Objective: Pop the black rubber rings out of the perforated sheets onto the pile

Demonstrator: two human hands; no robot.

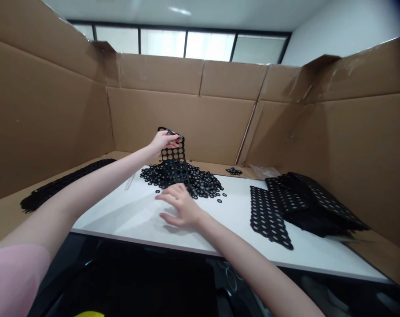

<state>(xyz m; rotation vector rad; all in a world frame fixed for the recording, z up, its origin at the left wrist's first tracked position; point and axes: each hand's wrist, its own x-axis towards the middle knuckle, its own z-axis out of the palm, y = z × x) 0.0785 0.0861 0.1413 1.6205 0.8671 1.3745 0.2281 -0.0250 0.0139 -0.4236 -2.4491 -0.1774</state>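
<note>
Perforated sheet (174, 164) hangs from left fingers (172, 138), long axis near vertical.

Bright, diffuse light is admitted by washed-out windows (162, 42), and a glare streak is reflected on the ceiling (219, 17). Soft shadows are cast over the counter (127, 215). The right hand (184, 209) is slightly blurred; the edges are stretched by wide-angle distortion.

Workshop-like station before me: flat white rectangular surface (133, 211); tall brown cardboard walls (166, 112) around it; heaped small black rings (208, 184); piled black perforated sheets (305, 202).
</note>
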